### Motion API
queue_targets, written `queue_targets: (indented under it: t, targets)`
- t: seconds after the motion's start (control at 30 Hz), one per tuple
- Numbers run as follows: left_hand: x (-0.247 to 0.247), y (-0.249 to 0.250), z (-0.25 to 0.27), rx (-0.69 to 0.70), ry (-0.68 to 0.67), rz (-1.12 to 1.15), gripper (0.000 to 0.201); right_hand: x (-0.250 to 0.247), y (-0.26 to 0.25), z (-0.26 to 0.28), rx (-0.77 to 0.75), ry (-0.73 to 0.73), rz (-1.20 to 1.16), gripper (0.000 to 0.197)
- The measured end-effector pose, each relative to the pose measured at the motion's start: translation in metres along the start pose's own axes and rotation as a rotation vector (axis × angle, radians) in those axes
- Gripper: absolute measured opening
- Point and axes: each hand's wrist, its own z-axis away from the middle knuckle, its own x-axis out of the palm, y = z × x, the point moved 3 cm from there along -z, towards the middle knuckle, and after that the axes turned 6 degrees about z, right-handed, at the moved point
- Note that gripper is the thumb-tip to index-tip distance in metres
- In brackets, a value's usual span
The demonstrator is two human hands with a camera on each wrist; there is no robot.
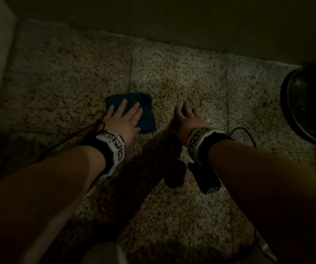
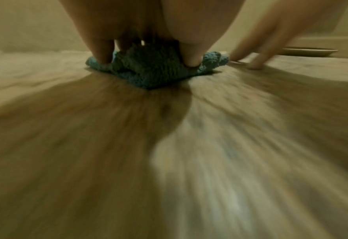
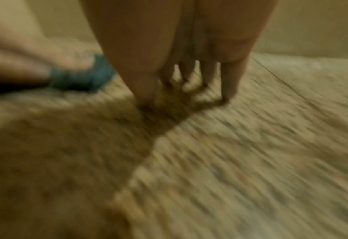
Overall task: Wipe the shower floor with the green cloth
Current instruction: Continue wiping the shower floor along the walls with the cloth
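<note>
The green cloth point(image 1: 132, 109) lies flat on the speckled stone shower floor point(image 1: 191, 77), just left of the tile seam point(image 1: 130, 65) that runs away toward the back wall point(image 1: 172, 20). The left hand point(image 1: 124, 120) presses down on the near-left part of the cloth with straight, spread fingers point(image 2: 101, 53); its grip is open, nothing curled round the fabric, and the cloth's far edge and right corner show beyond the fingertips. The right hand point(image 1: 188, 119) is to the right of the cloth, apart from it, its grip also open, with spread fingertips point(image 3: 229, 90) touching the bare floor. A dark round basin point(image 1: 309, 103) sits far to the right of the cloth. Both wrist views are streaked with blur, so finer detail of the floor there cannot be told.
</note>
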Motion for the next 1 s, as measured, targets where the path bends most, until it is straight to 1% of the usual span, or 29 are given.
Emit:
queue_targets:
  t: [0.1,0.17,0.23,0.33,0.47,0.57,0.67,0.83,1.0]
  targets:
    - [0.018,-0.010,0.026,-0.001,-0.041,-0.036,0.059,-0.010,-0.013,0.008,0.030,-0.015,0.048,0.075]
    - [0.027,-0.018,0.042,-0.008,-0.074,-0.042,0.059,-0.013,-0.021,0.012,0.000,-0.026,0.061,0.077]
    - [0.031,-0.023,0.049,-0.011,-0.087,-0.045,0.059,-0.017,-0.029,0.010,-0.046,0.010,0.111,0.082]
    - [0.031,-0.028,0.049,-0.003,-0.087,-0.033,0.058,-0.022,-0.043,0.006,-0.089,0.050,0.134,0.078]
    - [0.026,-0.031,0.040,0.009,-0.070,-0.038,0.058,-0.017,-0.055,-0.002,-0.088,0.032,0.144,0.080]
    - [0.015,-0.036,0.026,-0.004,-0.049,-0.010,0.058,-0.001,-0.054,-0.011,-0.085,0.021,0.077,0.085]
    - [-0.004,-0.041,0.002,-0.038,-0.003,0.081,0.057,0.004,-0.052,-0.016,-0.111,0.026,0.049,0.087]
    - [-0.033,-0.042,-0.034,-0.126,0.058,0.189,0.058,0.005,-0.052,-0.020,-0.112,0.012,0.038,0.090]
    - [-0.033,-0.039,-0.035,-0.146,0.095,0.168,0.059,0.003,-0.052,-0.021,-0.114,-0.022,0.016,0.092]
